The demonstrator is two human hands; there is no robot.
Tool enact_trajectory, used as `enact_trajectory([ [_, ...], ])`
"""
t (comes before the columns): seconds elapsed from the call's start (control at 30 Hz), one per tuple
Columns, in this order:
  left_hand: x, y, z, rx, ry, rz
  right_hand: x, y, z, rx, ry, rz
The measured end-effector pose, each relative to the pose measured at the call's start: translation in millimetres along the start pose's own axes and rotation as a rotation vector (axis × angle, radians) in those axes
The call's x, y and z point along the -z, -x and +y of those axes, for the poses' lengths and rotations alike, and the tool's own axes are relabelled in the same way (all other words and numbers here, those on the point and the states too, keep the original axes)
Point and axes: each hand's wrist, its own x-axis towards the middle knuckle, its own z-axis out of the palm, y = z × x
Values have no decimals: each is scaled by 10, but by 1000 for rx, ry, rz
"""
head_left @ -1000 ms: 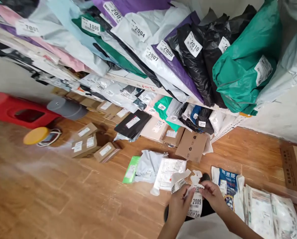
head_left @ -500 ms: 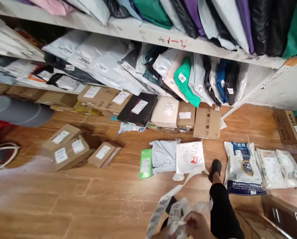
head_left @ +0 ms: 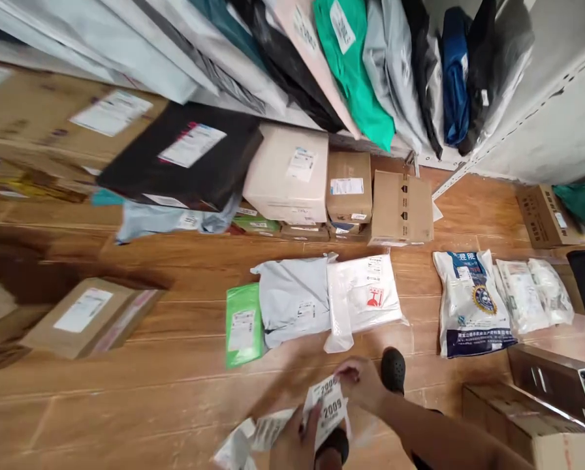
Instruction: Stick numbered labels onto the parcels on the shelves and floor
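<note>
My left hand [head_left: 292, 445] holds a strip of white number labels [head_left: 328, 410] low in the view, the top ones reading 2009. My right hand [head_left: 361, 384] pinches the upper edge of the top label, fingers closed on it. A loose tail of the label backing [head_left: 243, 440] trails to the left. Just beyond the hands lie three soft parcels on the wooden floor: a green one [head_left: 243, 325], a grey one [head_left: 295, 297] and a white one [head_left: 365, 295]. My black shoe [head_left: 393, 369] shows beside the right hand.
Cardboard boxes [head_left: 401, 207] and a black parcel [head_left: 185, 160] sit under the shelf [head_left: 449, 160], with hanging bags above. A blue and white sack [head_left: 471, 303] and clear packets [head_left: 532, 290] lie at right. More boxes stand at left [head_left: 89, 314] and bottom right [head_left: 527, 421].
The view has dropped lower and moved closer to the floor parcels and the bottom shelf. My hands, with the label strip, have come further into view, and the right hand now pinches the top label.
</note>
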Motion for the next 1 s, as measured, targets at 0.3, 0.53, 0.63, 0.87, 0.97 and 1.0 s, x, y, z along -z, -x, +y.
enact_trajectory([
  [0.3,-907,-1701,-149,-187,155,-170,522,-1553,707,53,-84,25],
  [0.53,-1126,-2438,-499,-340,384,-448,501,-1934,1106,402,-32,97],
  [0.63,-1144,-2498,-613,-396,357,-486,429,-1910,1260,446,-46,142],
  [0.87,-1088,-2388,-846,-413,359,-463,226,-1658,1405,397,-66,187],
  [0.97,-1075,-2418,-922,-450,257,-419,116,-1694,1583,411,-107,259],
  [1.0,-1073,-2438,-949,-469,206,-411,63,-1722,1691,417,-133,299],
])
